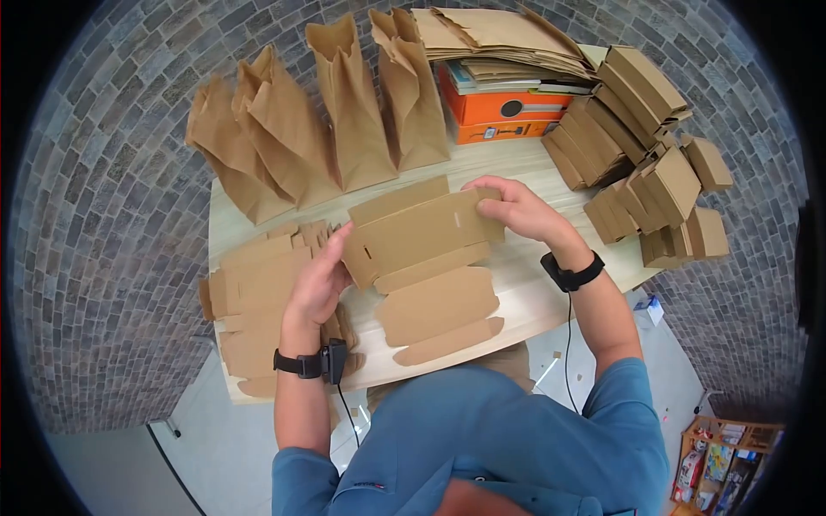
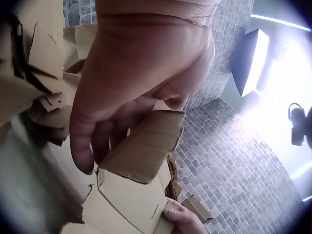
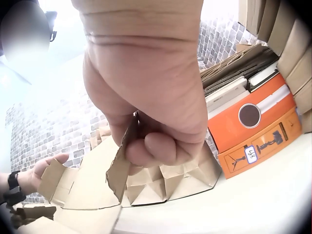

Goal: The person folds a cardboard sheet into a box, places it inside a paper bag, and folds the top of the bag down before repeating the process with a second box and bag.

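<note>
A die-cut cardboard sheet (image 1: 413, 236) with partly raised side flaps is held above the table between both hands. The right hand (image 1: 516, 211) pinches its right end flap between thumb and curled fingers; the right wrist view shows that flap (image 3: 119, 170) in the grip of the hand (image 3: 151, 97). At the left end, the left hand (image 1: 320, 279) rests against the flap with fairly straight fingers. In the left wrist view the left flap (image 2: 146, 146) stands up beside the palm of the hand (image 2: 141, 73). The sheet's lower panel (image 1: 439, 305) extends toward the person.
Flat cardboard blanks (image 1: 262, 297) are piled at the left of the table (image 1: 529, 297). Several brown paper bags (image 1: 357, 120) stand along the back. Orange boxes (image 1: 486, 107) under flat cardboard (image 1: 499, 34) are at the back right. Folded small boxes (image 1: 667, 185) are stacked at the right.
</note>
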Available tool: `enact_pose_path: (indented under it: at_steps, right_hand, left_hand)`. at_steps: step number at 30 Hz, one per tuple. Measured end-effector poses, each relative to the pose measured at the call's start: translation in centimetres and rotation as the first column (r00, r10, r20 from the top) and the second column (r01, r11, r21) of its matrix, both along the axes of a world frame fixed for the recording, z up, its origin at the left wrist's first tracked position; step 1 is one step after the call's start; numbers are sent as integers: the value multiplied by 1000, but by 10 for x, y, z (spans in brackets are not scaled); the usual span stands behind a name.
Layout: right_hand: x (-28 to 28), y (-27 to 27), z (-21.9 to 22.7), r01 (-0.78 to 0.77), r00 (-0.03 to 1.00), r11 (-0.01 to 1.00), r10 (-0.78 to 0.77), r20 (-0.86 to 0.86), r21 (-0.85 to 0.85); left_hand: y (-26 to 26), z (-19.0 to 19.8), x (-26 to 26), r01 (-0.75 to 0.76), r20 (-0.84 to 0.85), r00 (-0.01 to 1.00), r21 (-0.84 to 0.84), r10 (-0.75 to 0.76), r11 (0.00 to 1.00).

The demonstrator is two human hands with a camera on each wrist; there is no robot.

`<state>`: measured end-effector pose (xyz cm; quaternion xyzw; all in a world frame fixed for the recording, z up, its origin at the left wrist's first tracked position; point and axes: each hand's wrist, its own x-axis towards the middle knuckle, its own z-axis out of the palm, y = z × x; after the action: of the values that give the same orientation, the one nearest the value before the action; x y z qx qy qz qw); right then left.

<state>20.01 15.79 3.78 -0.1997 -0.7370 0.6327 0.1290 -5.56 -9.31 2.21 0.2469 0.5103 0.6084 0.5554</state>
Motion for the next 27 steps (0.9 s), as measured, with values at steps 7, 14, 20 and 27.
enact_pose_path:
  at_steps: [7,14,20,27]
  right_hand:
    - [7,-7,-20,142,982,969,-163,91,202]
    - [13,-12,-19,167,980,917,-196,45,361]
    - [14,-2,-11,73,996,964,-83,28,255]
    - [12,11,-15,74,997,987,-78,19,145]
  left_hand:
    - [24,-8,27,35,-576,817,-14,-37,999]
    - [42,-32,20,6,-736,675,70,48,998]
    - [49,-20,7,-32,-749,656,99,95,995]
    - [56,-34,8,-143,-360,918,95,168,985]
